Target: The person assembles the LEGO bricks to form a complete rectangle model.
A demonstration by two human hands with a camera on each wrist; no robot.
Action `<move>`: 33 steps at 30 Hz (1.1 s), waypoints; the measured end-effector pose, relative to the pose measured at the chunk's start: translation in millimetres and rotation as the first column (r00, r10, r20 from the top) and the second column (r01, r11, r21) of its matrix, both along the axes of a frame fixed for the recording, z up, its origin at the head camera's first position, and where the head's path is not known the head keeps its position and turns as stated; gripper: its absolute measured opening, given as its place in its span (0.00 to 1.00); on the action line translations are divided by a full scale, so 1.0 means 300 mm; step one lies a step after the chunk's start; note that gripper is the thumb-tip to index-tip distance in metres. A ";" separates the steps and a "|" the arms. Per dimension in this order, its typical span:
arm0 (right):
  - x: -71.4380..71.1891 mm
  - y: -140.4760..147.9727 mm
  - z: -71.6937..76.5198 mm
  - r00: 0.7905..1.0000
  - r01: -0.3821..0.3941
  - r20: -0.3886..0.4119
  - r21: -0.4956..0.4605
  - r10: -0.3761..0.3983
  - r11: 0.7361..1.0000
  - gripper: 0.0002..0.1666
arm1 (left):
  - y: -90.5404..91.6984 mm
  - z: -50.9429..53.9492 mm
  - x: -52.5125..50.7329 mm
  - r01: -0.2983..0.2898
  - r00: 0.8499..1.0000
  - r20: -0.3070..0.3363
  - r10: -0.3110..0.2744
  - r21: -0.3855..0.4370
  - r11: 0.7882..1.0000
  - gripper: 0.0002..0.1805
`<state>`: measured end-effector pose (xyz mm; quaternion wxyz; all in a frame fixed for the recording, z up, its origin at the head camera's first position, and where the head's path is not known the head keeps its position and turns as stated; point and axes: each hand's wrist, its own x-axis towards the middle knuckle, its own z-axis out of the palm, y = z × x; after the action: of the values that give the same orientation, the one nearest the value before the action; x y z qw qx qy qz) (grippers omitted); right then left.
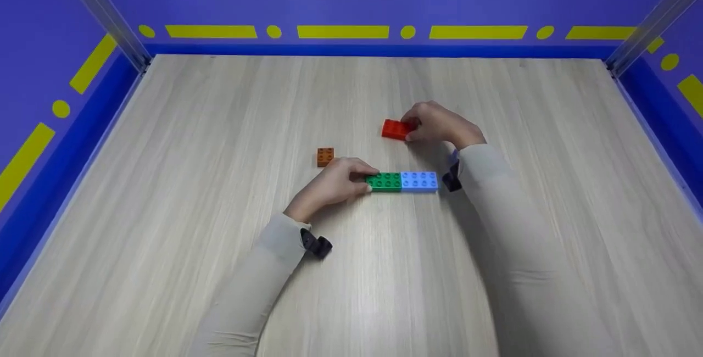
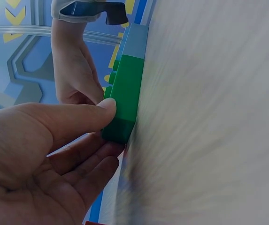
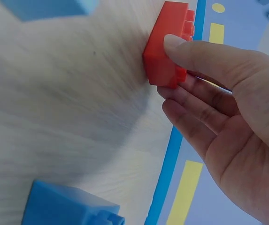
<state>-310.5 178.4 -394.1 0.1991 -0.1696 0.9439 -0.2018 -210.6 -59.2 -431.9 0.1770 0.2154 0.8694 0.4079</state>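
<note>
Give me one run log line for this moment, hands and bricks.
left hand: pinches green brick | right hand: pinches red brick | light-blue brick: end-to-end with green | orange brick: near left hand

From above the near side of the table, the scene is taken in from well back by the head camera, which is aimed forward and down towards the back wall. By the left-wrist camera, tipped sideways so that the tabletop fills the right side, the left hand and green brick are viewed low and close, with the right hand beyond, while the red brick is faced similarly closely from the right wrist, tabletop leftward. The green brick is shared by head and left-wrist views, the red by head and right-wrist views.
</note>
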 end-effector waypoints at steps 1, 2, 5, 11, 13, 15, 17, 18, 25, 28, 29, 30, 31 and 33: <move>0.002 0.002 0.000 1.000 -0.010 -0.006 -0.001 0.010 1.000 0.24 | 0.000 0.001 0.001 -0.001 1.000 0.000 0.001 0.002 1.000 0.20; 0.004 0.004 0.001 1.000 -0.020 -0.012 -0.002 0.020 1.000 0.24 | 0.000 0.000 0.001 -0.001 1.000 -0.002 0.001 0.005 1.000 0.20; 0.015 0.014 0.003 0.998 -0.049 -0.037 -0.018 0.048 0.999 0.23 | 0.001 0.000 0.000 0.008 1.000 -0.011 -0.008 0.010 1.000 0.20; 0.032 0.027 0.006 0.997 -0.057 -0.052 -0.035 0.055 0.998 0.24 | 0.001 0.001 -0.003 0.003 1.000 -0.012 -0.003 -0.003 1.000 0.20; 0.036 0.031 0.005 0.997 -0.056 -0.052 -0.035 0.054 0.998 0.24 | 0.000 0.001 -0.003 -0.001 1.000 -0.010 0.001 -0.007 1.000 0.20; 0.040 0.036 0.002 0.997 -0.061 -0.054 -0.037 0.059 0.997 0.24 | 0.001 0.001 -0.003 -0.003 1.000 -0.009 0.003 -0.005 1.000 0.19; 0.047 0.042 -0.001 0.996 -0.067 -0.055 -0.042 0.065 0.997 0.23 | 0.001 0.000 -0.003 -0.001 1.000 -0.008 0.001 -0.006 1.000 0.20; 0.050 0.044 -0.003 0.996 -0.069 -0.056 -0.044 0.067 0.997 0.23 | 0.002 0.000 -0.003 0.000 1.000 -0.009 0.000 -0.008 1.000 0.19; 0.069 0.056 -0.006 0.996 -0.082 -0.043 -0.060 0.080 0.995 0.23 | 0.001 0.002 0.000 -0.013 1.000 -0.003 0.013 -0.022 1.000 0.20; 0.076 0.060 -0.005 0.995 -0.095 -0.045 -0.059 0.092 0.994 0.23 | 0.000 0.004 0.002 -0.026 1.000 0.007 0.026 -0.020 0.999 0.19; 0.079 0.062 -0.003 0.994 -0.097 -0.047 -0.059 0.094 0.994 0.23 | 0.000 0.005 0.002 -0.028 1.000 0.009 0.028 -0.020 0.999 0.19; 0.082 0.064 -0.003 0.994 -0.100 -0.052 -0.057 0.097 0.993 0.23 | 0.000 0.006 0.002 -0.030 0.999 0.012 0.030 -0.019 0.999 0.19; 0.084 0.066 -0.002 0.993 -0.103 -0.056 -0.056 0.100 0.993 0.24 | 0.000 0.007 0.002 -0.031 0.999 0.013 0.031 -0.020 0.999 0.19; 0.090 0.070 -0.001 0.993 -0.103 -0.058 -0.055 0.100 0.993 0.24 | 0.001 0.008 0.002 -0.030 0.999 0.017 0.030 -0.019 0.999 0.19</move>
<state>-283.5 199.3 -394.2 0.1780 -0.2287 0.9329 -0.2137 -210.1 -59.1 -429.5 0.1806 0.1971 0.8748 0.4040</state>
